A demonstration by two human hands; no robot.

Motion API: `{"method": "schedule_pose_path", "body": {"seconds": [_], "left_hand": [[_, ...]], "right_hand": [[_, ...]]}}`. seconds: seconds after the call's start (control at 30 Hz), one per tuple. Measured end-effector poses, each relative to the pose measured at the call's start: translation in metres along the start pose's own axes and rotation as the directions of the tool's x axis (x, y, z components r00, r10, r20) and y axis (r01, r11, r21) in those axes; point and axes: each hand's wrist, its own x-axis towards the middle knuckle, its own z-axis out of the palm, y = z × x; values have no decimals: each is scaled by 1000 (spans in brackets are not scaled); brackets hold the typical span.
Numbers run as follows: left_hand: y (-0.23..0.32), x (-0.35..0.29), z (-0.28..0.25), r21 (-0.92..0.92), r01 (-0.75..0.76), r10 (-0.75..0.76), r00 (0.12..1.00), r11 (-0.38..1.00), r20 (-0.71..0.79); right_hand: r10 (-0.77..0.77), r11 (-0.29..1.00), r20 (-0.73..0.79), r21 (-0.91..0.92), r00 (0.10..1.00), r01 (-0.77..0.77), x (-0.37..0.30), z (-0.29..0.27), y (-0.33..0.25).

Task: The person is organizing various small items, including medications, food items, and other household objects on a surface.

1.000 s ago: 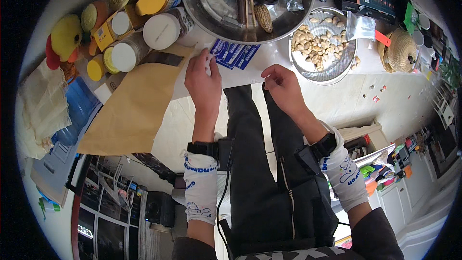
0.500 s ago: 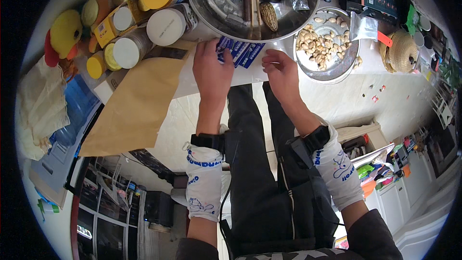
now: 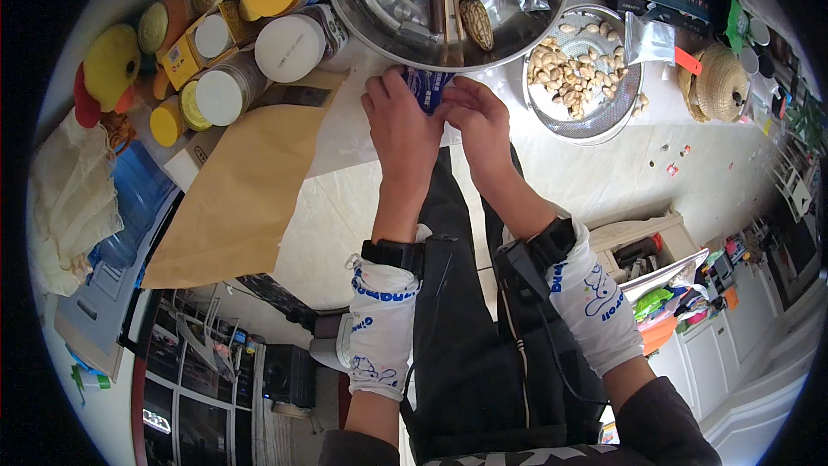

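Flat blue-and-white packet [image 3: 424, 86] near the front edge of the white worktop [image 3: 347, 145], just before a steel basin [image 3: 520, 36]. The left hand [image 3: 404, 125] bends its fingers over the packet's left side; the right hand [image 3: 479, 121] gathers its fingers at the right; whether either grips cannot be told.

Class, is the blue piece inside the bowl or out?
Out: the blue piece shows between left hand and right hand, outside the bowl.
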Motion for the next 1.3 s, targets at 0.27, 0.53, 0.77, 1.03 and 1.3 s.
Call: {"method": "schedule_pose_path", "body": {"seconds": [0.27, 0.53, 0.77, 1.03, 1.3], "left_hand": [[4, -6, -11, 14, 40, -40, 998, 999, 53], [5, -36, -26, -49, -59, 63, 994, 997, 91], [-6, -40, -20, -76, -203, 202, 979, 976, -28], [-7, -23, -16, -224, -264, 258, 965, 938, -55], [-17, -19, -4, -616, 25, 19, 998, 788, 65]], "right_hand": [[48, 922, 15, -386, 999, -39, 9, -4, 1], [218, 939, 40, -282, 975, -198, -6, -19, -18], [192, 945, -7, -269, 981, -187, -16, -31, -33], [-232, 774, 175, -562, 957, 290, -8, -43, -24], [-296, 778, 133, -541, 946, 319, 7, -41, -16]]}}
